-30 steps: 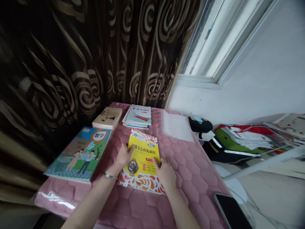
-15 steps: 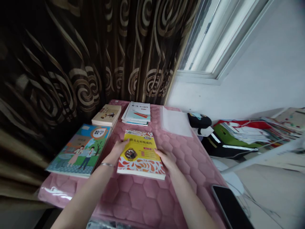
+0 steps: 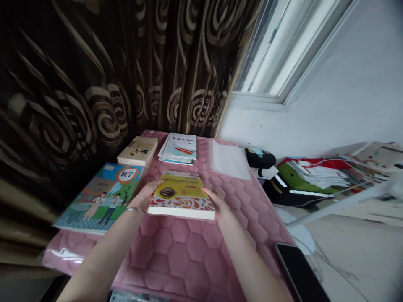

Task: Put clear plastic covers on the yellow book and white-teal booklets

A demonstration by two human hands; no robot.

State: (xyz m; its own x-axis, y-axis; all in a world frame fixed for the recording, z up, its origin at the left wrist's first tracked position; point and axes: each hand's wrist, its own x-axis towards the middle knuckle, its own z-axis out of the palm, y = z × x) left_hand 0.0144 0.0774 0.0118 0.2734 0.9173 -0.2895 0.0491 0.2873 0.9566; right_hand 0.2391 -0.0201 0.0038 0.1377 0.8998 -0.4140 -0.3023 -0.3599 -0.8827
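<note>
A yellow book (image 3: 181,193) with an orange and white patterned border is held up off the pink quilted table top (image 3: 189,256), its near edge raised toward me. My left hand (image 3: 144,196) grips its left edge, with a thin bracelet on the wrist. My right hand (image 3: 218,204) grips its right edge, fingers curled under the cover. To the left lies a large blue and green illustrated textbook (image 3: 102,197).
A tan book stack (image 3: 137,151) and a white and teal booklet stack (image 3: 179,148) lie at the table's far end by a clear plastic sleeve (image 3: 229,160). A dark phone (image 3: 299,274) lies at the near right. Dark swirl-patterned curtains hang behind; bags and papers (image 3: 311,176) pile up at right.
The yellow book lay flat under both hands a second ago. Both hands have since lifted it off the table and tilted its near edge up.
</note>
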